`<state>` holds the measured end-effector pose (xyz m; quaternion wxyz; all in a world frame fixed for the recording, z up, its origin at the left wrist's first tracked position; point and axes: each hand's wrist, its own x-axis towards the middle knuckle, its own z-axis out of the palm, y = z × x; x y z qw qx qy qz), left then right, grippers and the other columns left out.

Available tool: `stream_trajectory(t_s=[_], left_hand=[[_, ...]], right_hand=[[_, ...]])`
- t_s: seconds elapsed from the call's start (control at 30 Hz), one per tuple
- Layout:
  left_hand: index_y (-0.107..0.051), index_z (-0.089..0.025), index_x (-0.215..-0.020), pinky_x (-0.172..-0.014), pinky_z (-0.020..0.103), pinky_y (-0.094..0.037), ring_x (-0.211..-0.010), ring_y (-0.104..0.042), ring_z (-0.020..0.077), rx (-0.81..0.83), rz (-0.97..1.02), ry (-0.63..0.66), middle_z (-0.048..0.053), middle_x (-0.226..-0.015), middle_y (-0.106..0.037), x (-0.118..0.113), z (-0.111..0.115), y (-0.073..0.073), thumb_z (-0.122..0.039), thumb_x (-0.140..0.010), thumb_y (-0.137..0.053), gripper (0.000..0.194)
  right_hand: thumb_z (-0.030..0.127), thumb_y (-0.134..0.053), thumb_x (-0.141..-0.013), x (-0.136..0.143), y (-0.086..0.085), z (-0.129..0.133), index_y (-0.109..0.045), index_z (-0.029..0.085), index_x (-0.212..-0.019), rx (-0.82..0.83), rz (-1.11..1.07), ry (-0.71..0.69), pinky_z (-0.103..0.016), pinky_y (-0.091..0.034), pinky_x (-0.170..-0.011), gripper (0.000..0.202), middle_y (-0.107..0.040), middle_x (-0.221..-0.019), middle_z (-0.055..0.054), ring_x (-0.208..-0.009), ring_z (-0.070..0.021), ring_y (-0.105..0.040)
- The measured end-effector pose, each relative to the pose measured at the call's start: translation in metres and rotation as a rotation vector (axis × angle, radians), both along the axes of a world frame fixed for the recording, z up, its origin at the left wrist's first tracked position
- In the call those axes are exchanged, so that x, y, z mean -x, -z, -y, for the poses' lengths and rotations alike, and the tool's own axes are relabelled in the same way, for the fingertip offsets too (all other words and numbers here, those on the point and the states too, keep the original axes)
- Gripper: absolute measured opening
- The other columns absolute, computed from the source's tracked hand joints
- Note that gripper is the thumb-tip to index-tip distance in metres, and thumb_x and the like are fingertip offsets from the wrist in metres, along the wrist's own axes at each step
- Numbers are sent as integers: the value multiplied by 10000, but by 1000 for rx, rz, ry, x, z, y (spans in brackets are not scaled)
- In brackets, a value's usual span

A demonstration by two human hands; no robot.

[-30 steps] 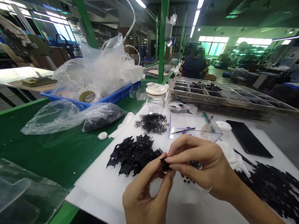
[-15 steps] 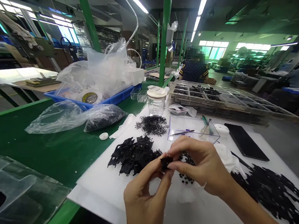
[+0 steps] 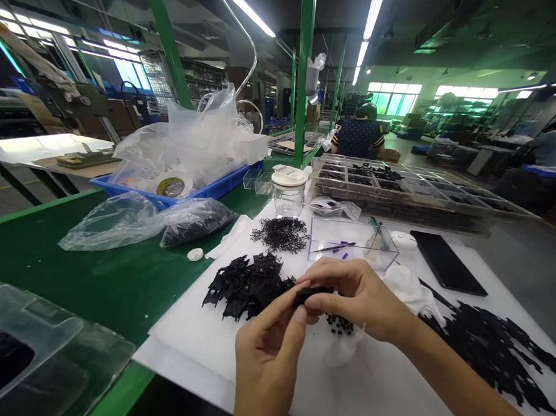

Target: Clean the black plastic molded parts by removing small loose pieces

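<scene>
Both hands meet over the white sheet, pinching one small black plastic part point(image 3: 311, 293) between fingertips and thumbs. My left hand point(image 3: 272, 346) grips its near left end, and my right hand point(image 3: 361, 298) holds the right side; the fingers hide much of it. Just left lies a heap of flat black plastic parts point(image 3: 245, 286). Tiny black pieces point(image 3: 339, 325) are scattered beneath the right hand, partly covered. Beyond the hands sits a pile of thin black clip-like pieces point(image 3: 281, 233).
A clear plastic box point(image 3: 353, 244) holds tweezers point(image 3: 333, 247). Behind stand a lidded jar point(image 3: 288, 193) and stacked divided trays point(image 3: 415, 191). A black slab point(image 3: 448, 262) and more black parts point(image 3: 495, 353) lie right; a blue bin point(image 3: 203, 194) with plastic bags stands left. A person point(image 3: 359, 134) sits farther back.
The black part has been turned in my fingers and now shows a longer, thinner side. My right hand has shifted slightly left, and the camera view has moved a little.
</scene>
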<state>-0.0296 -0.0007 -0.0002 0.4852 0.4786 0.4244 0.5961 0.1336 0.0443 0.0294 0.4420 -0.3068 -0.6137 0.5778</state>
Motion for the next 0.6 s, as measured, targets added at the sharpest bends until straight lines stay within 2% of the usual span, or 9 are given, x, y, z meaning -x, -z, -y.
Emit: stream_trajectory(t_s=[0.13, 0.27, 0.43, 0.6], left_hand=[[-844, -218, -1057, -768, 285, -645, -795, -770, 226, 34, -17, -23, 62, -864, -820, -1, -3, 0, -390, -882, -760, 259], [-839, -182, -985, -684, 236, -613, -693, -732, 179, 92, 84, -24, 57, -756, -793, -3, -6, 2, -389, -885, -756, 245], [-822, -151, -992, -576, 194, -552, -587, -673, 140, 138, 102, 1, 38, -618, -740, -4, -7, 5, -383, -895, -738, 265], [-816, -162, -977, -542, 193, -526, -552, -645, 128, 69, 65, -22, 15, -585, -715, -5, -10, 9, -380, -896, -740, 245]], right_hand=[[203, -815, -836, -3, 0, -1, -832, 196, -1020, -34, 109, 38, -289, -576, -816, 185, -717, -1007, -66, -931, -194, -686], [151, -697, -886, -7, 5, -2, -813, 233, -1118, -63, 120, -28, -279, -528, -755, 272, -715, -1049, -51, -856, -160, -645], [305, -710, -933, -3, 10, -3, -831, 214, -1038, -17, 131, 39, -312, -520, -799, 185, -747, -1008, -60, -921, -203, -676], [367, -748, -903, 2, 12, -3, -832, 179, -997, -20, 152, 79, -316, -523, -768, 226, -765, -973, -71, -883, -210, -684]])
